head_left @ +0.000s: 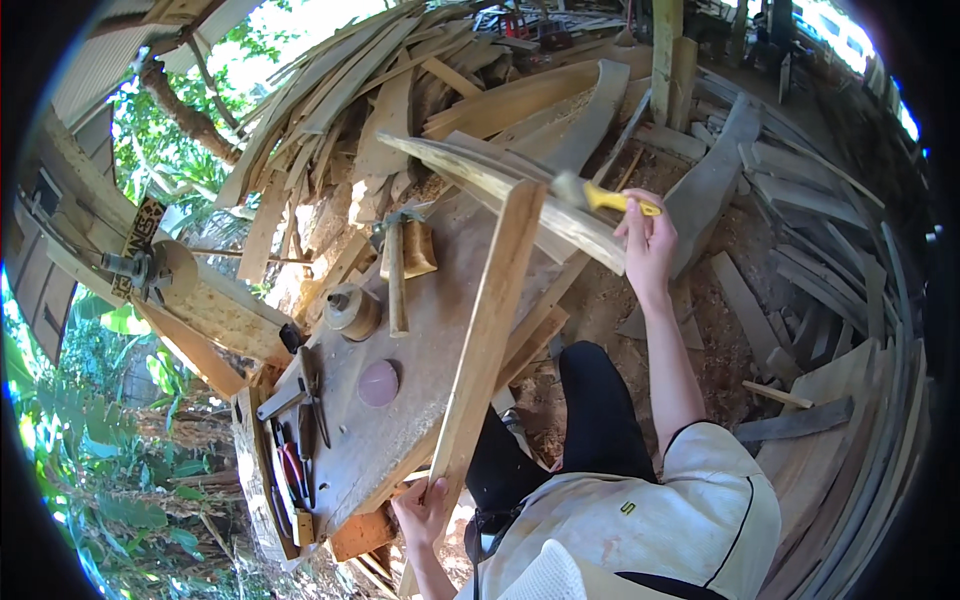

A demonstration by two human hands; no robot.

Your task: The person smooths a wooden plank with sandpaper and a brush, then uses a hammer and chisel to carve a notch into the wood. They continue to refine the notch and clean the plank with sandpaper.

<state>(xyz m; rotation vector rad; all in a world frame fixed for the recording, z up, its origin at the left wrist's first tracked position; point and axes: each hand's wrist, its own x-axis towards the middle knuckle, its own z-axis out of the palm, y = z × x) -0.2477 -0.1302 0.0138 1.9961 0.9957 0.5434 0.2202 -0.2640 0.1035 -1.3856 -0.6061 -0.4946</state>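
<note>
I have the right hand (pixel 652 240) closed around the yellow handle of a brush (pixel 610 198), its head pointing left, and the left hand (pixel 420 512) gripping a long board (pixel 487 320) that runs ahead from it to just beside the brush. I judge the brush light and soft-bristled, best held by that handle. The board should be stiff, perhaps rough, and awkward to steady from one end, so a hold nearer its middle would balance better. Ahead and slightly left of the left hand, a round tub (pixel 352 312) stands on the surface (pixel 440 270), its top hiding any contents; beyond it, by the hammer (pixel 397 285), I can't fairly tell from here whether the yellowish block (pixel 424 252) is hollow.
</note>
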